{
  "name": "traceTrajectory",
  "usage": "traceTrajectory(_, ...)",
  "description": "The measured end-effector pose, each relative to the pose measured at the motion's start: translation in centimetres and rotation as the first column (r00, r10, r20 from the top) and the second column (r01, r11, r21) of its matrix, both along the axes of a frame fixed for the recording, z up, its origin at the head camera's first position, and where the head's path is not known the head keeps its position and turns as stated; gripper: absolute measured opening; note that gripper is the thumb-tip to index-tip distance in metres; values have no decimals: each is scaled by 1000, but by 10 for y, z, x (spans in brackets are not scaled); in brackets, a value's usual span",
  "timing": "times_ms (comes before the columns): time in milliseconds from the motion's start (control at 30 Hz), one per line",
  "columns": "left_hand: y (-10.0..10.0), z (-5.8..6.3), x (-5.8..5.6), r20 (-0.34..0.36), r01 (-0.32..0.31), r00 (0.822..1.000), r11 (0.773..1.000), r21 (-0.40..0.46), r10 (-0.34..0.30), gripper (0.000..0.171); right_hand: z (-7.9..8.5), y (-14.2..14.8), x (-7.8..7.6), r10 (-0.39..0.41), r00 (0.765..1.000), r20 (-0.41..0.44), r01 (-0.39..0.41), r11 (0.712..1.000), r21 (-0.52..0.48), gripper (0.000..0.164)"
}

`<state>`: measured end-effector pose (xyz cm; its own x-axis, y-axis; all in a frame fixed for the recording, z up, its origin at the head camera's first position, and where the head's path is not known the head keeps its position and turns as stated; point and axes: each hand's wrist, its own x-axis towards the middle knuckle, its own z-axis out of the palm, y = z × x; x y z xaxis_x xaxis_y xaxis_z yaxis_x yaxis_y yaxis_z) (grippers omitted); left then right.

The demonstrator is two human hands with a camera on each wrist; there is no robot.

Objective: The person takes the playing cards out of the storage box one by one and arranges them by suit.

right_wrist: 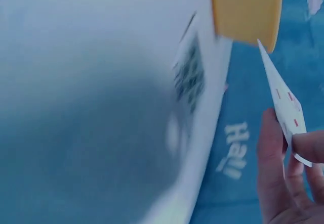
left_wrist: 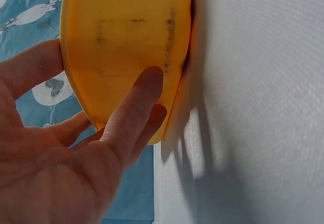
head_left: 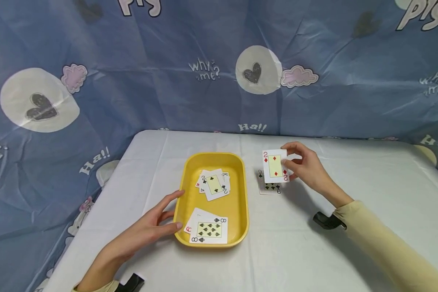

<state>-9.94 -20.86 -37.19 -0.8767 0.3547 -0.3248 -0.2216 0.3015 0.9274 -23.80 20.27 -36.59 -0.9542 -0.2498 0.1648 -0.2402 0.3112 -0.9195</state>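
White table (head_left: 299, 263): my left hand (head_left: 151, 225), fingers loosely extended, touches the tray (head_left: 239, 227), two piles (head_left: 214, 184) apparently begun inside; my right hand (head_left: 306, 167) pinches a card (head_left: 275, 166), at least one more (head_left: 268, 192) left beneath it

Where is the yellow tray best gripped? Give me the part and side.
Probably by the rims of its two long sides: come at the yellow tray from left and right. Its raised walls offer edges, and nothing overlaps the right rim. The left hand touches the left side; the right hand holds the two of diamonds, so would need freeing first.
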Motion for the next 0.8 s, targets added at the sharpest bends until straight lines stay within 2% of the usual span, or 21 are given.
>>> traceTrajectory(167,-2,1,0,-5,3,1000,1000,-2,-3,77,-6,28,2,-23,999,46,16,990,138,41)
traceTrajectory(333,-2,1,-1,-6,-3,1000,1000,-16,3,77,-14,47,3,-41,998,52,25,957,288,39)
traceTrajectory(433,-1,1,-1,-4,-10,1000,1000,-24,10,77,-17,53,2,-62,997,43,41,921,386,37)
traceTrajectory(600,-1,1,-1,1,-12,1000,1000,-22,12,77,-21,55,-1,-78,997,26,52,846,531,35)
traceTrajectory(733,-1,0,-1,4,-1,1000,1000,-5,1,77,-23,55,-2,-66,998,16,43,792,608,33)
traceTrajectory(800,-1,-1,-1,3,6,1000,1000,0,-6,77,-22,56,-2,-62,998,7,44,781,624,33)
